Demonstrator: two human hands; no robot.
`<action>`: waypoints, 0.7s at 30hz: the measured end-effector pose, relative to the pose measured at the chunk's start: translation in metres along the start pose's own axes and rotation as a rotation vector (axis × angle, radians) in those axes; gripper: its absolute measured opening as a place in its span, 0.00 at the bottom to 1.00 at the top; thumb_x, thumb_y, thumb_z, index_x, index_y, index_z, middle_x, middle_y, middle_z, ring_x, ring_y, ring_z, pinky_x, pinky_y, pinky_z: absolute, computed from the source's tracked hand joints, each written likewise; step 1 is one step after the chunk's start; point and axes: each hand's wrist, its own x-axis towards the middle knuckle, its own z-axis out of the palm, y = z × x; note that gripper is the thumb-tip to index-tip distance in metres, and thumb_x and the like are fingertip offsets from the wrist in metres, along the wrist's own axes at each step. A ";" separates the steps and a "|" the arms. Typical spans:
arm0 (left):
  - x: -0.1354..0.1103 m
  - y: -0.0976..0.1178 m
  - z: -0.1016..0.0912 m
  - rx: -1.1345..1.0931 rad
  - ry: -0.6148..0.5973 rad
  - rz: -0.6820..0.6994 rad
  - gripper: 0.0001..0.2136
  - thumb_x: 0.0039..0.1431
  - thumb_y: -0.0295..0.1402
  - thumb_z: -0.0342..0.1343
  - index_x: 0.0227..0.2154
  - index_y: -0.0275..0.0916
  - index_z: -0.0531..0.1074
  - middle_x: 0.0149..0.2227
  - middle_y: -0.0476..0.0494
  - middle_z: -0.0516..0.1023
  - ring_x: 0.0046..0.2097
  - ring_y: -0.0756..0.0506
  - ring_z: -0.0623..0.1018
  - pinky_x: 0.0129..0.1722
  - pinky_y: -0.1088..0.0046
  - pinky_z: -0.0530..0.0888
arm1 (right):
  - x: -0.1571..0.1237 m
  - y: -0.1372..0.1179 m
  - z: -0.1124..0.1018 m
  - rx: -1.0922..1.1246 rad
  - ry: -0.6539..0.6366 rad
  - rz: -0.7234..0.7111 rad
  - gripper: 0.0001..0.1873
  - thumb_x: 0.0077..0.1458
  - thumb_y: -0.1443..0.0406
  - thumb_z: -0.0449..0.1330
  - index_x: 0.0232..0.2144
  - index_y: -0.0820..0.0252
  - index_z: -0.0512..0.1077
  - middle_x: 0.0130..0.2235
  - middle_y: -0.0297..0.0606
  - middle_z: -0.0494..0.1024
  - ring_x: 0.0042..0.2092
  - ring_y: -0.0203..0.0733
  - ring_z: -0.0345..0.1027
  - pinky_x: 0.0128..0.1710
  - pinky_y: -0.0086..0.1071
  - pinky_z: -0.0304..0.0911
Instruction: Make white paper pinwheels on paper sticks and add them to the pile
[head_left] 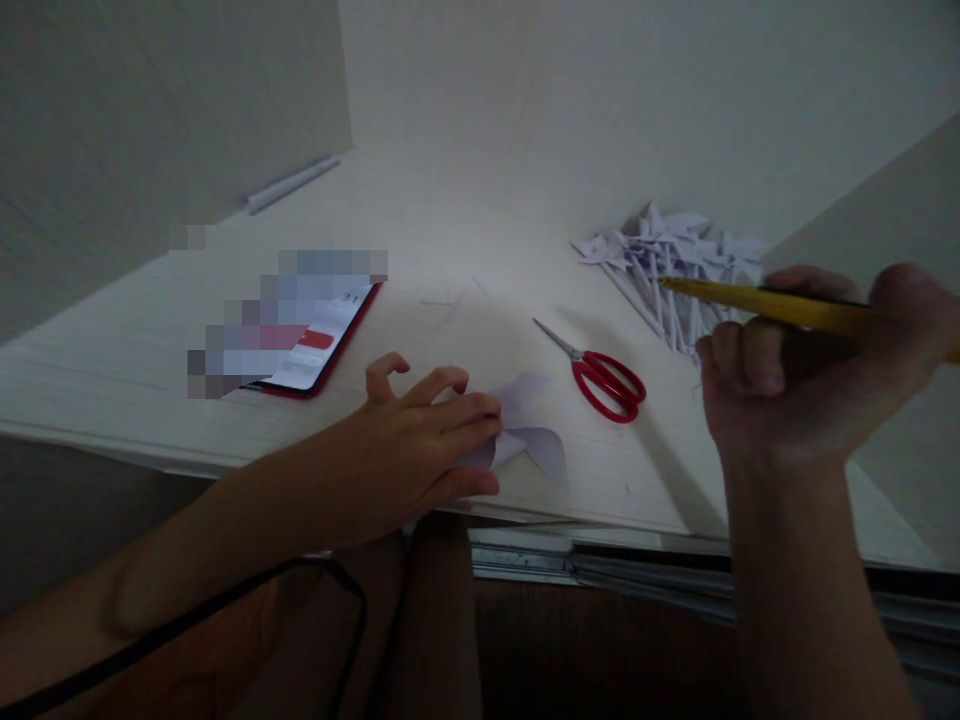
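My left hand (424, 435) rests on the pale wooden desk (465, 250), fingers pinched on a folded white paper pinwheel (525, 440) near the front edge. My right hand (810, 370) is raised at the right, closed around a yellow pencil-like stick (750, 298) that points left. Red-handled scissors (604, 380) lie shut on the desk between the two hands.
A heap of finished white paper pinwheels on sticks (671, 265) lies at the back right. A red-cased phone (322, 345) with a lit screen lies at the left. A rolled white paper tube (289, 183) sits by the left wall. A black cable (225, 610) crosses my lap.
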 end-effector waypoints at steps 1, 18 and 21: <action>0.000 0.000 0.000 0.003 -0.007 -0.001 0.16 0.63 0.42 0.38 0.45 0.46 0.67 0.48 0.49 0.72 0.50 0.44 0.66 0.50 0.60 0.50 | -0.004 0.001 0.003 -0.008 -0.059 0.044 0.12 0.48 0.57 0.53 0.26 0.57 0.72 0.11 0.28 0.60 0.11 0.31 0.50 0.08 0.29 0.40; -0.002 0.002 0.006 -0.045 -0.015 -0.056 0.13 0.61 0.37 0.43 0.45 0.44 0.68 0.48 0.49 0.71 0.51 0.43 0.65 0.53 0.60 0.55 | -0.057 0.032 0.023 -0.560 -0.261 -0.071 0.05 0.49 0.63 0.59 0.23 0.55 0.70 0.20 0.31 0.69 0.21 0.34 0.62 0.17 0.28 0.58; -0.003 0.000 0.005 -0.036 -0.020 -0.020 0.14 0.62 0.35 0.41 0.46 0.44 0.67 0.49 0.49 0.70 0.52 0.43 0.64 0.53 0.60 0.55 | -0.059 0.035 0.022 -0.542 -0.291 -0.070 0.04 0.50 0.63 0.59 0.25 0.54 0.70 0.20 0.30 0.69 0.18 0.32 0.60 0.13 0.26 0.54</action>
